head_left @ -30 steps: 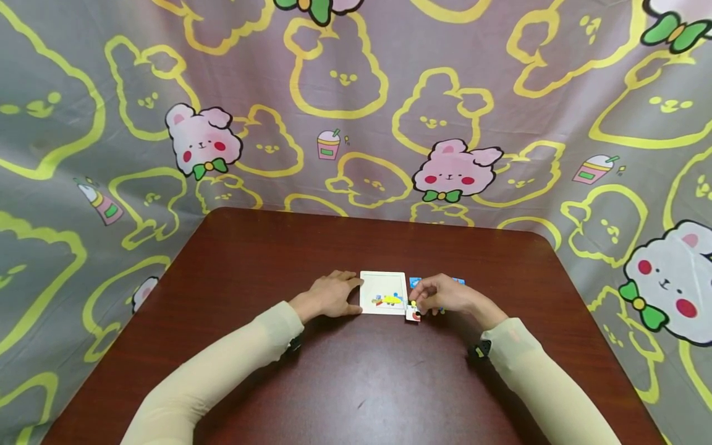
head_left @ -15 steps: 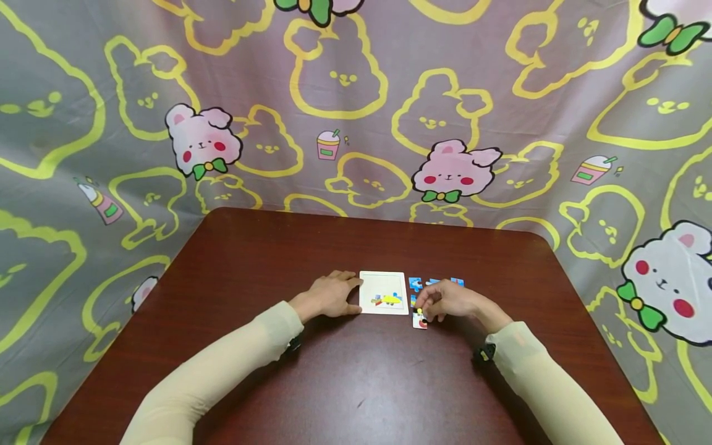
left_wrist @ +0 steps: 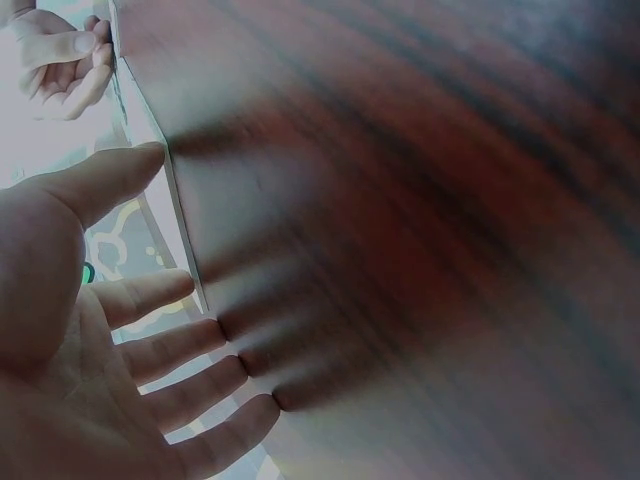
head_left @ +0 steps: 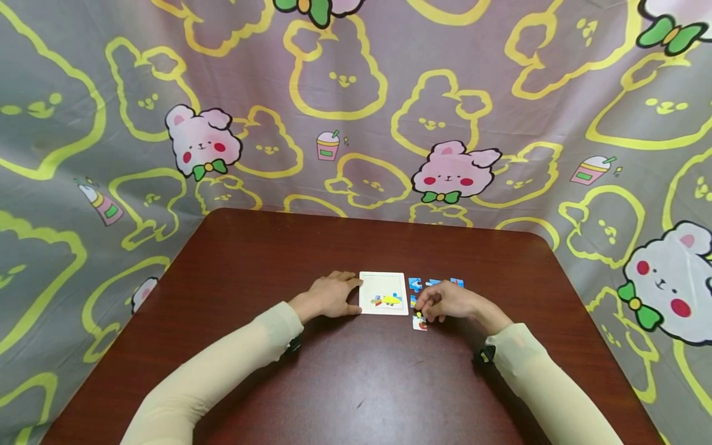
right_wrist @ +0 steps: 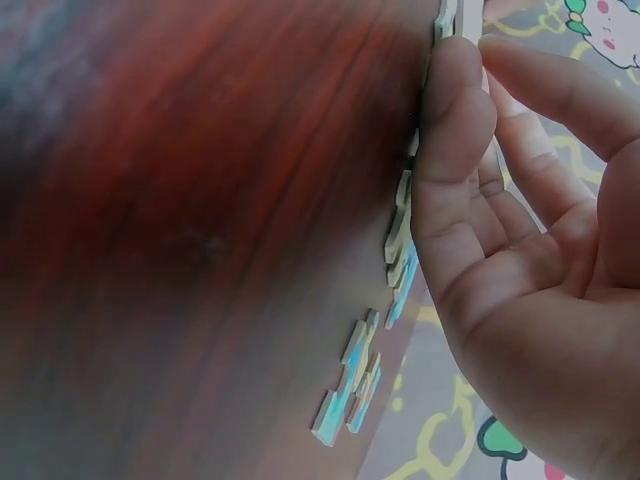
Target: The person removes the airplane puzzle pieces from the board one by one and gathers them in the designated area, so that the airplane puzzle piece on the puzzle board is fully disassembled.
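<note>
My left hand [head_left: 332, 295] lies at the left side of a white puzzle tray [head_left: 382, 274], fingers spread, with thumb and fingertips along its edge. The left wrist view shows the same hand [left_wrist: 120, 330] with its fingers nearly straight. Inside the tray's lower part sits a small joined patch of colourful puzzle pieces [head_left: 392, 300]. Right of the tray, my right hand [head_left: 453, 300] has thumb and index finger bent together at the top edge of a white, red and yellow puzzle piece [head_left: 419, 324]. The right wrist view has this hand [right_wrist: 530, 230] with its fingers curled, partly hiding the piece.
More blue puzzle pieces lie right of the tray, among them a back-row piece [head_left: 415, 283] and one at the far right [head_left: 457, 282]. My right hand partly covers this group. The brown table [head_left: 267, 247] ends at a patterned curtain [head_left: 345, 179].
My right hand has moved slightly right, away from the tray's lower right corner, bringing the white and red puzzle piece down to the table beside the others. The left hand has stayed put.
</note>
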{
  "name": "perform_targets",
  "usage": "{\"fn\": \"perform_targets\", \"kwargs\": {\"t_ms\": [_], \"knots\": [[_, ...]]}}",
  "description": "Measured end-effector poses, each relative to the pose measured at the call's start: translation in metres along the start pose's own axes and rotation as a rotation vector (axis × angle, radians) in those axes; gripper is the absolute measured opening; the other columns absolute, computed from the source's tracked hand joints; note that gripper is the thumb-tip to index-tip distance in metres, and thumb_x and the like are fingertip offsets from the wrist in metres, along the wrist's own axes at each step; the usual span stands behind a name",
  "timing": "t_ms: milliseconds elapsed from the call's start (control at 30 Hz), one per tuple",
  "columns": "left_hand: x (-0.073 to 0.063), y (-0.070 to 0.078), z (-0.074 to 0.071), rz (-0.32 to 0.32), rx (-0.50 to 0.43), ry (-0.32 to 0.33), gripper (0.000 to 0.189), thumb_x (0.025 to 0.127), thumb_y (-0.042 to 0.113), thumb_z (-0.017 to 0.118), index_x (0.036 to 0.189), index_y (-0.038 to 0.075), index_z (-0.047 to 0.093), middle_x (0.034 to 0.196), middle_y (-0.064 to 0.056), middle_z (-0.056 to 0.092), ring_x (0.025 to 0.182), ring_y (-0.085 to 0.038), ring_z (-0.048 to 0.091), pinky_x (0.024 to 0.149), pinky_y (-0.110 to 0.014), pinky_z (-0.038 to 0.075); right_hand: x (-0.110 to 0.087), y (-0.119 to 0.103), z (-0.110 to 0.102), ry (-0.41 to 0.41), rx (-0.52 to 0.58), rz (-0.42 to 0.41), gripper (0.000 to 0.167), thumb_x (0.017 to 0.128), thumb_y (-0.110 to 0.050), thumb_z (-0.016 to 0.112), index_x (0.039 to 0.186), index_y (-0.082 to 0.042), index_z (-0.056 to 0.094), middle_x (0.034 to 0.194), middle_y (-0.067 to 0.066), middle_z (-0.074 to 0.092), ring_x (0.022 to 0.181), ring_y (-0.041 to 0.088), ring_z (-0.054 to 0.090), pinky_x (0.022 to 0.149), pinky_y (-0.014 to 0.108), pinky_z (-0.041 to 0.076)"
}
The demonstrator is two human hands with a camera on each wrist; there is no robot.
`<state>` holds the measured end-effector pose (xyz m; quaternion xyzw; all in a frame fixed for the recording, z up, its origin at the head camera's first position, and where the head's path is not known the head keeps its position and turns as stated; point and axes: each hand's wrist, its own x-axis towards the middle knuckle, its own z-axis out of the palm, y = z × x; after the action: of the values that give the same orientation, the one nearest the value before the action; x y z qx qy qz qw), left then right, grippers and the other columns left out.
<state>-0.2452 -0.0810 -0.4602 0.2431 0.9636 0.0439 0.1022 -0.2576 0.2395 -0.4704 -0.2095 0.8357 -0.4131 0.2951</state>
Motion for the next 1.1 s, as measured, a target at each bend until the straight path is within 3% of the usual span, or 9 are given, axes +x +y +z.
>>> {"fn": "perform_targets", "kwargs": {"t_ms": [333,667,1100], "knots": [[0.001,-0.001,0.002,0.008,-0.002,0.008,0.072,0.089,0.055,0.067,0.149,0.022,0.047,0.158,-0.008,0.042,0.143,-0.031,0.041,0.107,-0.056,0.044,0.008,-0.009,-0.001,0.057,-0.034,-0.042,0.019,0.088,-0.001,0.064,0.105,-0.001,0.071,0.085,0.014,0.072,0.071,0.018,0.063,0.06,0.032,0.053],[0.0,0.0,0.0,0.008,-0.006,0.003,0.072,0.089,0.055,0.067,0.149,0.021,0.047,0.158,-0.008,0.042,0.143,-0.031,0.041,0.107,-0.056,0.045,0.023,-0.026,0.009,0.104,-0.022,-0.047,0.019,0.088,-0.006,0.069,0.106,-0.003,0.072,0.085,0.008,0.071,0.069,0.02,0.063,0.063,0.036,0.055],[0.001,0.0,0.0,-0.007,-0.013,-0.006,0.072,0.088,0.054,0.068,0.149,0.023,0.047,0.158,-0.008,0.042,0.144,-0.03,0.04,0.108,-0.056,0.044,0.049,-0.038,0.018,0.074,-0.044,-0.094,0.019,0.091,-0.009,0.068,0.108,-0.006,0.072,0.092,0.009,0.075,0.075,0.017,0.068,0.063,0.034,0.056]]}}
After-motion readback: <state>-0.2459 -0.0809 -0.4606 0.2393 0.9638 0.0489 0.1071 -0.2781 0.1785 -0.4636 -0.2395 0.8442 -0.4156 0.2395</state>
